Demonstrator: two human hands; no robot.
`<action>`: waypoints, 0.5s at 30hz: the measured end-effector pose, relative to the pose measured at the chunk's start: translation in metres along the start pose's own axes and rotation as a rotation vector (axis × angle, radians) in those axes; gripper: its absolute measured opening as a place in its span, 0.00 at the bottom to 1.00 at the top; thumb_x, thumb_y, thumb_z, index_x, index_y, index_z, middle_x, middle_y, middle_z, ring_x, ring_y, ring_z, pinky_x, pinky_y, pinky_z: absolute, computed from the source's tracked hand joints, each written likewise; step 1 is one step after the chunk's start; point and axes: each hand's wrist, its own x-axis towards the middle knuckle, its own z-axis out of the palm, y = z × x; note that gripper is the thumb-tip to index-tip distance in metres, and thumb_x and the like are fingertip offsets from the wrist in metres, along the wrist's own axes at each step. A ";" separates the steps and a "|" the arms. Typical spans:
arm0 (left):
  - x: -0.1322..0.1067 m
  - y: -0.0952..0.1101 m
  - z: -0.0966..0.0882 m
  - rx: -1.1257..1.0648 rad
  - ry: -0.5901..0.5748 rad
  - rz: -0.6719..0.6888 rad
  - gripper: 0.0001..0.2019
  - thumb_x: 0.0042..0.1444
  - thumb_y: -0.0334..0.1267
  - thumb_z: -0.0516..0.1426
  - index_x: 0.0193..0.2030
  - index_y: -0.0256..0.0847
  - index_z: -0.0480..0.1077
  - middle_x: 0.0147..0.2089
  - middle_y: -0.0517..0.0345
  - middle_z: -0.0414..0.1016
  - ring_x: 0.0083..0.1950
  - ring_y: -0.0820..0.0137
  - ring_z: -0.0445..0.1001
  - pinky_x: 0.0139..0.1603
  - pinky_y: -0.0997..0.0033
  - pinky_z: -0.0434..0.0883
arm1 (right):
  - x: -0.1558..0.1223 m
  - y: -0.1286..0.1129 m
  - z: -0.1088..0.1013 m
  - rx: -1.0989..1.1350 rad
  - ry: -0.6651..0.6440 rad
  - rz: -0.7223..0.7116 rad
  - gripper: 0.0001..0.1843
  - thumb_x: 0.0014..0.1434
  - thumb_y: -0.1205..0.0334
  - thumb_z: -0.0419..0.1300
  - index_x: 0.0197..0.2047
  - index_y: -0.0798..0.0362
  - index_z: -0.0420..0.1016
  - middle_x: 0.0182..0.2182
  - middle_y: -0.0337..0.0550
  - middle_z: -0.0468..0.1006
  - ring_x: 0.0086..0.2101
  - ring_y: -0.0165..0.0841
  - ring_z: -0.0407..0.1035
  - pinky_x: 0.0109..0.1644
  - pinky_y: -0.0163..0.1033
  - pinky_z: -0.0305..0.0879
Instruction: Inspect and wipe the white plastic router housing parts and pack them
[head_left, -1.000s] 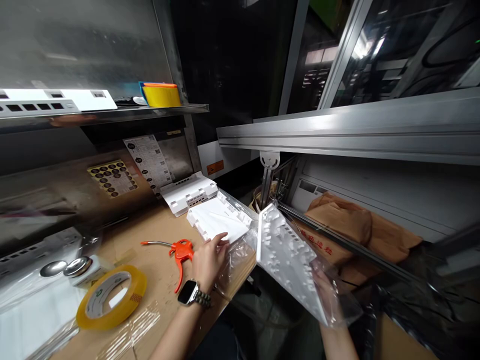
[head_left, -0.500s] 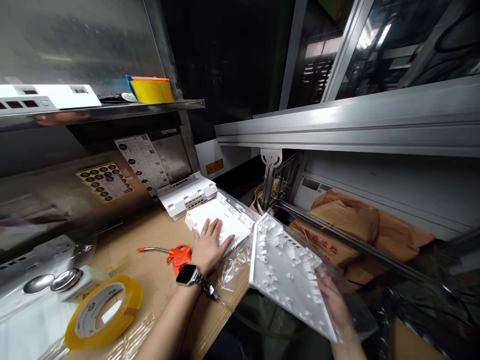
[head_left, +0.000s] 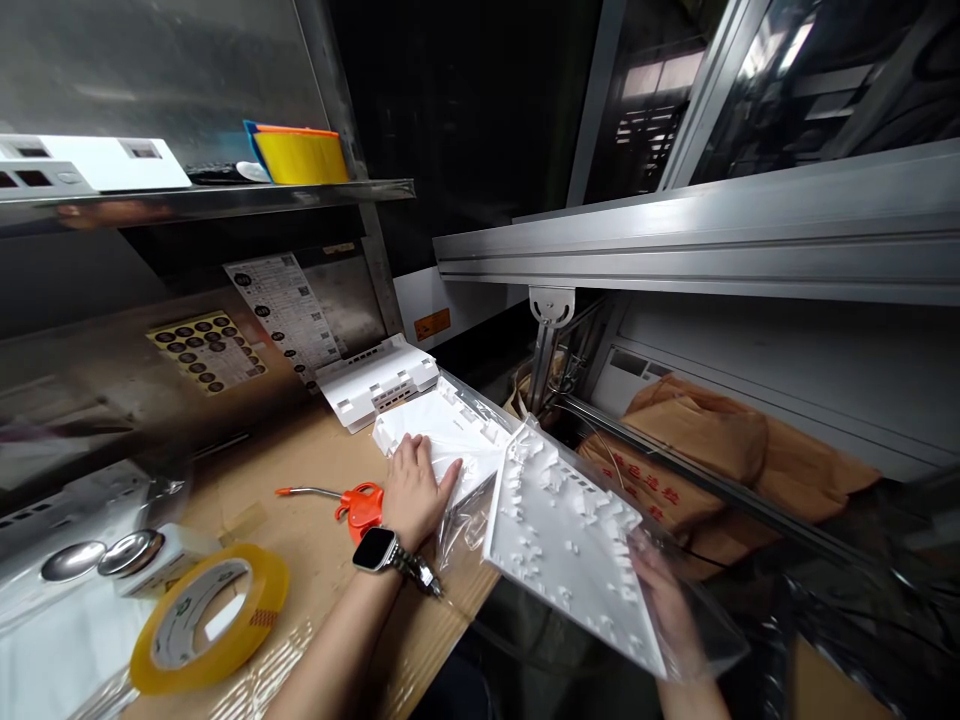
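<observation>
My left hand [head_left: 415, 488], with a watch on its wrist, lies flat with fingers spread on a white plastic panel [head_left: 457, 432] that rests in a clear bag [head_left: 469, 510] at the bench's right edge. My right hand [head_left: 664, 600] grips the lower right end of a second white plastic panel [head_left: 566, 535], ribbed side up, through clear film. This panel hangs tilted past the bench edge, its left end close to the bagged panel.
An orange air blow gun [head_left: 352, 500] lies beside my left hand. A yellow tape roll [head_left: 210, 620], metal discs [head_left: 101, 558], a third white part [head_left: 379, 380] and label sheets [head_left: 206, 350] sit on the wooden bench [head_left: 300, 560]. Brown bags [head_left: 697, 450] lie under the aluminium rail [head_left: 675, 255].
My right hand has swung the ribbed panel from steeply tilted to flatter and moved it left toward the bench. My left hand slid forward and flattened on the bagged panel.
</observation>
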 end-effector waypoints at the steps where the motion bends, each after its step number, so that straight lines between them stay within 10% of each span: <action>1: 0.000 0.000 0.000 -0.014 -0.015 -0.004 0.35 0.69 0.57 0.48 0.70 0.28 0.60 0.73 0.29 0.60 0.78 0.42 0.51 0.76 0.35 0.52 | 0.001 0.000 0.000 0.000 0.000 -0.008 0.31 0.36 0.57 0.79 0.48 0.48 0.85 0.44 0.44 0.87 0.44 0.47 0.82 0.51 0.48 0.80; 7: -0.004 -0.001 -0.008 -0.142 -0.052 -0.029 0.29 0.72 0.55 0.45 0.73 0.45 0.60 0.78 0.52 0.56 0.82 0.48 0.35 0.78 0.31 0.38 | -0.005 -0.012 0.036 0.043 -0.042 -0.069 0.27 0.42 0.57 0.78 0.48 0.46 0.83 0.45 0.42 0.87 0.47 0.44 0.81 0.53 0.47 0.79; 15: -0.042 -0.013 -0.006 -0.342 0.098 -0.206 0.32 0.70 0.41 0.44 0.77 0.31 0.41 0.80 0.29 0.40 0.81 0.50 0.43 0.77 0.43 0.56 | -0.006 -0.006 0.175 -0.121 -0.371 -0.398 0.37 0.53 0.54 0.70 0.65 0.46 0.66 0.51 0.46 0.82 0.48 0.42 0.80 0.53 0.52 0.78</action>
